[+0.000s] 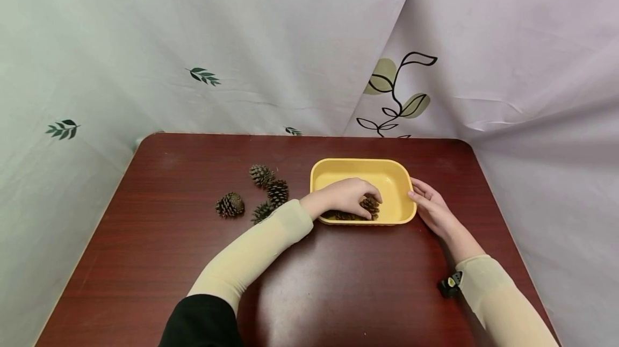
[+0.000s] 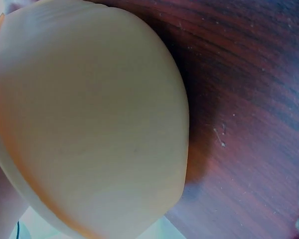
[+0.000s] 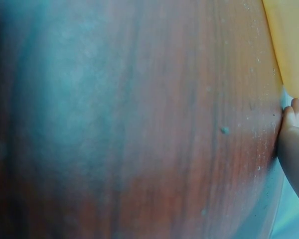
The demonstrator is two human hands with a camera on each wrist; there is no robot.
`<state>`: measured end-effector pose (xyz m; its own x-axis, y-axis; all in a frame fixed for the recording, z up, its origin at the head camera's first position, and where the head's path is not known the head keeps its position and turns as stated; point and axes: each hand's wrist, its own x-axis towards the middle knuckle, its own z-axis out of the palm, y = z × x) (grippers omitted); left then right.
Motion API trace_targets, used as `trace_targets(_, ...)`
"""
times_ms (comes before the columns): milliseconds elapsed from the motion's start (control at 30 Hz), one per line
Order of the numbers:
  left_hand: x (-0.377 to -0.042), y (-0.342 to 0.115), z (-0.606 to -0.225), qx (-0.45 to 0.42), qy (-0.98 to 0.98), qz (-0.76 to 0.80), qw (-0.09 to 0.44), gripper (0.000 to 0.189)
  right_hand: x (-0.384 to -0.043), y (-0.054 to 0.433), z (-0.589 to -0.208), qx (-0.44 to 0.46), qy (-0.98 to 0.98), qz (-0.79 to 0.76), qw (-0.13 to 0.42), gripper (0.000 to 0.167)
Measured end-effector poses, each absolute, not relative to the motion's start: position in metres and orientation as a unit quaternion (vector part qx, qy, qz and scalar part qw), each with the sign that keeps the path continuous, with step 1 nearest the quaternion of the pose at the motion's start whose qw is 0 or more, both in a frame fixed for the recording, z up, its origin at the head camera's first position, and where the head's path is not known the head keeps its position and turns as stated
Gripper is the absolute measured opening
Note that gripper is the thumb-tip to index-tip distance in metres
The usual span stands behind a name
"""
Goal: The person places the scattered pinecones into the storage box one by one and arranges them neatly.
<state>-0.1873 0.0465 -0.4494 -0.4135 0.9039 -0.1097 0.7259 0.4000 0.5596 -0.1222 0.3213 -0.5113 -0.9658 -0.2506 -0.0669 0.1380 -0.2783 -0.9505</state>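
Note:
A yellow plastic tray (image 1: 394,191) stands toward the back of the table. Inside it, my left hand (image 1: 345,196) curls its fingers around a pine cone (image 1: 371,206). More pine cones (image 1: 343,216) lie in the tray below that hand, partly hidden by it and the near wall. My right hand (image 1: 432,210) holds the tray's right side, thumb at the rim and fingers along the outside. The tray's outer wall (image 2: 99,119) fills much of the left wrist view. In the right wrist view, the right hand (image 3: 296,139) touches the tray (image 3: 291,45) at the edge.
Left of the tray, several pine cones lie on the dark red table (image 1: 169,245): a lone pine cone (image 1: 229,205) and a cluster with a rear pine cone (image 1: 261,175). The left forearm passes over the cluster's near side. A pale curtain (image 1: 271,41) hangs behind the table.

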Motion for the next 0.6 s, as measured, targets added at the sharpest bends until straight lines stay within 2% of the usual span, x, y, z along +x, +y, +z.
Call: trace_targets(600,-0.1886,0.0463,-0.4505,0.498,0.817,0.206,0.206,0.04,-0.1221,0.3218,-0.5113,-0.037,0.595,-0.793,0.125,0.039)
